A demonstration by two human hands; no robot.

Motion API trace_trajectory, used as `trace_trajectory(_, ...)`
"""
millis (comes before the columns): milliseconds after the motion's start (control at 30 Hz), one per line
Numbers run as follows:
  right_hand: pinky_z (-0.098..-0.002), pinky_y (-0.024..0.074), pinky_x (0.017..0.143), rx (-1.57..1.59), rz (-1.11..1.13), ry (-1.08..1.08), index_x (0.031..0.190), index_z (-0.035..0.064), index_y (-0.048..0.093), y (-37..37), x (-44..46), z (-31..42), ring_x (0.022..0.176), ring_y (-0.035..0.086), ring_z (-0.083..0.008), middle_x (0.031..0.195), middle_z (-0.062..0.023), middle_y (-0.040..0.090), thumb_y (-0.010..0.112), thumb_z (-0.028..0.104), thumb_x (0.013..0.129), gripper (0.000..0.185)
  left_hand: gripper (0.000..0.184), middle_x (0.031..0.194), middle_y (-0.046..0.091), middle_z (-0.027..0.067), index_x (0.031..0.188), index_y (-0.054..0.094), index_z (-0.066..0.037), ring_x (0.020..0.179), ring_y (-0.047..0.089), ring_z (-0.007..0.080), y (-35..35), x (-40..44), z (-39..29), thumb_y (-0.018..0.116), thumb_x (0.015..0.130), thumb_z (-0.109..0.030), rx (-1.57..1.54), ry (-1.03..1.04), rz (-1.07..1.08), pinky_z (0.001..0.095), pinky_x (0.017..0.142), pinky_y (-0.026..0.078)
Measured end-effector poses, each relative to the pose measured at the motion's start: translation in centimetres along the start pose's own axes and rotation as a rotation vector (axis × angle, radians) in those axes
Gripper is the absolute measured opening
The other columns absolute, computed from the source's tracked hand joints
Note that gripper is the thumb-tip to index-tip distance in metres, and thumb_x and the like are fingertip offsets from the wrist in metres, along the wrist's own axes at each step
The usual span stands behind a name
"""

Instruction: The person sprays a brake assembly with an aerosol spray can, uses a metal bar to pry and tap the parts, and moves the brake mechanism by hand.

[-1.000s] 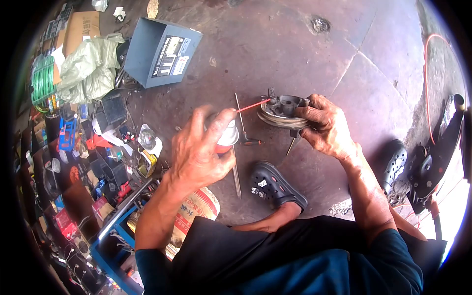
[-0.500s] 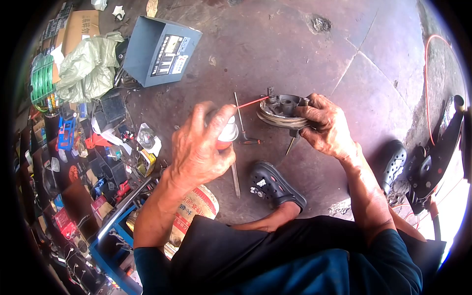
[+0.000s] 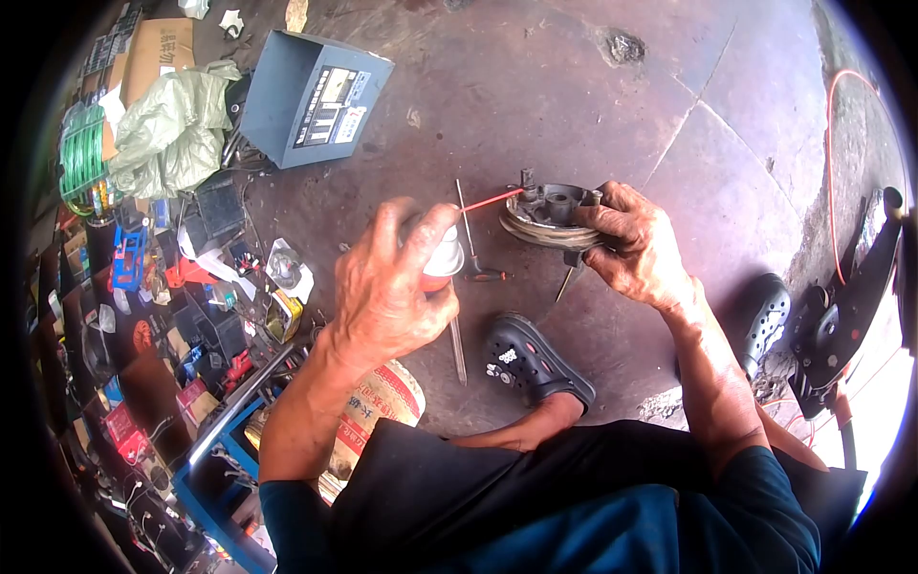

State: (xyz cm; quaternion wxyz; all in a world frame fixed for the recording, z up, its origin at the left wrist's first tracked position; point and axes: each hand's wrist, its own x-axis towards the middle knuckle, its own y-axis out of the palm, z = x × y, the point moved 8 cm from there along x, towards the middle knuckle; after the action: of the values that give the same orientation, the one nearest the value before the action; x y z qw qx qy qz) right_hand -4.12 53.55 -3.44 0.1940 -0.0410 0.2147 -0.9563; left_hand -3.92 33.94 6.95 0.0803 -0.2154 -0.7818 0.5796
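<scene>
My left hand (image 3: 382, 292) is wrapped around a spray can (image 3: 446, 256), with its fingers over the top. From the nozzle a thin red straw (image 3: 492, 202) reaches right, its tip at the post on the drum brake plate's rim. My right hand (image 3: 636, 244) grips that round, grimy drum brake plate (image 3: 545, 232) by its right side, thumb below and fingers on top. Dark curved parts and a central hub show on its upper face. On the floor under it lies a screwdriver (image 3: 490, 275). A thin pointed rod (image 3: 565, 284) shows below the plate.
A flat metal bar (image 3: 458, 349) lies near the black clog (image 3: 535, 359) on one foot. Beyond the left hand stands a blue-grey box (image 3: 316, 100). Tools and parts crowd the left side around a blue cart (image 3: 215, 497). An orange hose (image 3: 830, 172) runs along the right.
Almost nothing differs. The straw stays at the drum brake plate's post, and both hands keep their hold in the same place.
</scene>
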Motion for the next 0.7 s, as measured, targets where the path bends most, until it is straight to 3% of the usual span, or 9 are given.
trace_trajectory(200,-0.037,0.0465,0.063,-0.013,-0.002,-0.015,0.099,0.0025,0.069,-0.1,-0.01,0.07,0.072,0.056,-0.0264,0.078,-0.0104,0.053,0.068,-0.001,0.06,0.039,0.072,0.113,0.053,0.0168,0.123,0.054,-0.011,0.089,0.063,0.0365,-0.04,-0.03,-0.05,0.075,0.054,-0.005,0.005,-0.004,0.005,0.0427,0.071,0.053)
trace_trajectory(500,-0.0369,0.0476,0.065,0.022,-0.01,-0.026,0.102,0.0043,0.069,-0.14,-0.08,-0.05,0.074,0.057,-0.0268,0.08,-0.0108,0.054,0.068,-0.003,0.06,0.043,0.072,0.113,0.053,0.0165,0.123,0.054,-0.011,0.089,0.063,0.0363,-0.06,0.04,-0.18,0.074,0.054,-0.004,0.008,-0.008,0.005,0.0425,0.072,0.053)
trace_trajectory(600,-0.0412,0.0489,0.07,0.001,0.011,0.001,0.094,0.0068,0.068,0.02,-0.12,-0.28,0.081,0.058,-0.0305,0.085,-0.0112,0.055,0.068,0.006,0.062,0.033,0.072,0.113,0.053,0.0166,0.123,0.054,-0.011,0.088,0.063,0.0363,-0.05,-0.05,-0.1,0.074,0.054,-0.004,0.007,-0.003,-0.005,0.0425,0.071,0.053)
trace_trajectory(700,-0.041,0.0491,0.07,0.006,-0.003,0.008,0.095,0.0072,0.068,-0.06,-0.05,-0.15,0.081,0.058,-0.0301,0.083,-0.0107,0.055,0.068,0.006,0.062,0.034,0.072,0.113,0.053,0.0165,0.123,0.054,-0.011,0.088,0.063,0.0363,0.02,-0.07,0.0,0.074,0.054,-0.004,-0.001,-0.011,0.001,0.0426,0.071,0.053)
